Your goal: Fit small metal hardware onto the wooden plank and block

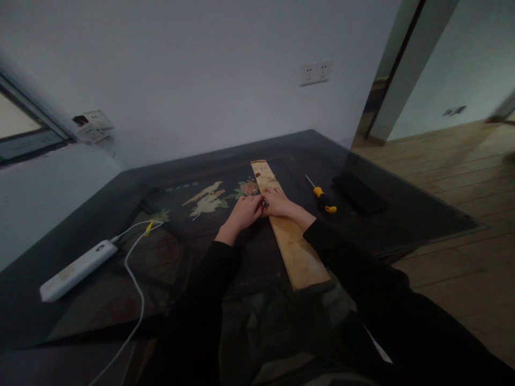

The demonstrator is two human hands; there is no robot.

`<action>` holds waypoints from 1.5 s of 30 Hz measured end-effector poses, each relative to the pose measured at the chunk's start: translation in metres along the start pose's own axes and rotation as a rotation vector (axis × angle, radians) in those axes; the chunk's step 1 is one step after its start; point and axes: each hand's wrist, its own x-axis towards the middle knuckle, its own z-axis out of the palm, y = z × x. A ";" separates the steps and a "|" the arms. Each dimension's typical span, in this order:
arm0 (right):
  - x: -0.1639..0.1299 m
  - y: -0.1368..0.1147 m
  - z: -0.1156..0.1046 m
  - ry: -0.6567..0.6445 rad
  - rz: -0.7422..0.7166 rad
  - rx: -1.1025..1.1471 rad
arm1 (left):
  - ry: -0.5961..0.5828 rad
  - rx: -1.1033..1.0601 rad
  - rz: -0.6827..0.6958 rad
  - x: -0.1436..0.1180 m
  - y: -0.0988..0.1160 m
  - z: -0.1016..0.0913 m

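A long pale wooden plank [295, 249] lies on the dark glass table [100, 300], running from near me to the far middle. My left hand [242, 213] and my right hand [278, 203] meet at the plank's left edge, fingers curled around a small metal piece [265, 202] between them. The piece is too small and dark to identify. My right hand rests on the plank; my left hand sits on the table beside it. Both sleeves are black.
A yellow-and-black screwdriver [322, 196] lies right of the plank, with a black phone-like slab [359, 193] beyond it. A white power bank [74, 269] with a white cable [134, 279] lies at the left. The table's right edge meets wooden floor.
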 end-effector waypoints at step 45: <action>-0.003 -0.007 -0.007 -0.033 0.043 0.029 | 0.009 -0.062 -0.005 0.000 -0.004 -0.008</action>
